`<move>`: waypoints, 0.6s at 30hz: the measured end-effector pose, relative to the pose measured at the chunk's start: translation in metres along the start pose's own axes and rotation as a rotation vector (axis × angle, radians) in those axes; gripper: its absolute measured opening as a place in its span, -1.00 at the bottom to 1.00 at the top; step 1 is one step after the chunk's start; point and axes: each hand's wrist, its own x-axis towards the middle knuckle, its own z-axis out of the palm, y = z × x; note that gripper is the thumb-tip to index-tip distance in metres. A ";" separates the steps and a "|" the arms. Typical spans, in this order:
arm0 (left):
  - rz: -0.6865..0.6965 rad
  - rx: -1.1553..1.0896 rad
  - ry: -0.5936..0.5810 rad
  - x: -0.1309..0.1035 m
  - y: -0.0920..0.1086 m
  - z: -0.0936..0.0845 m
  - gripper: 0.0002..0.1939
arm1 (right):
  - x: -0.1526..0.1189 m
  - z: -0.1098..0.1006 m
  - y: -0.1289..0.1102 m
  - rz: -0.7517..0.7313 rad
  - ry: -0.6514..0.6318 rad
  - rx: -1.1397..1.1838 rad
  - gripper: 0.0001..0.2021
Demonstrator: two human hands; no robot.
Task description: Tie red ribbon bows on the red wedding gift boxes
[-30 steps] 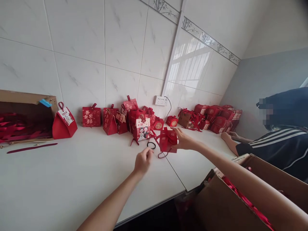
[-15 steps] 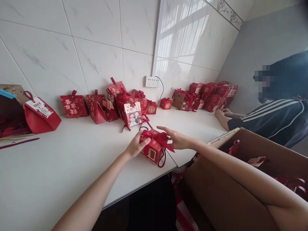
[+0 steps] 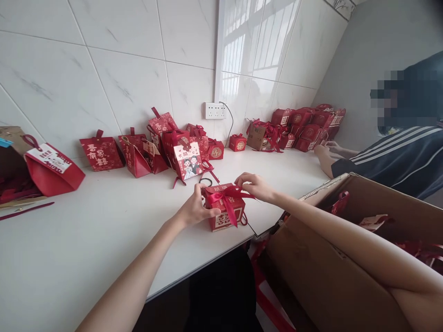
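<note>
A small red gift box with a white-framed front stands upright on the white table. A red satin ribbon is tied over its top, one tail hanging down the front. My left hand grips the box's left side, thumb on the front and fingers behind. At the upper right corner, my right hand pinches the ribbon's right part between thumb and fingers. A dark red cord loop hangs at the box's right side. Just behind the box lies a thin black ring.
Red gift bags and boxes line the wall, with a stacked pile farther right. An open cardboard carton with red pieces stands at my right, below my forearm. Another person's hands rest near the pile. A wall socket has a cable.
The box has turned so its front faces me more. My right hand has closed on the ribbon's right part, and my left thumb has moved from the ribbon down to the box's front.
</note>
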 end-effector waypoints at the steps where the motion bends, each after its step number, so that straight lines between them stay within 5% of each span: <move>1: 0.004 0.046 0.032 0.000 0.001 0.001 -0.11 | 0.000 0.000 0.000 0.022 -0.001 0.026 -0.84; 7: 0.106 0.197 0.134 -0.002 0.003 0.002 -0.20 | -0.003 0.002 -0.002 0.073 -0.159 0.123 -0.67; 12: 0.223 0.103 0.130 -0.005 0.016 0.002 -0.51 | -0.005 -0.002 -0.012 0.009 -0.320 0.035 -0.69; 18: 0.269 0.308 0.155 -0.005 0.026 -0.002 -0.78 | -0.008 -0.018 -0.029 0.072 -0.583 0.035 -0.70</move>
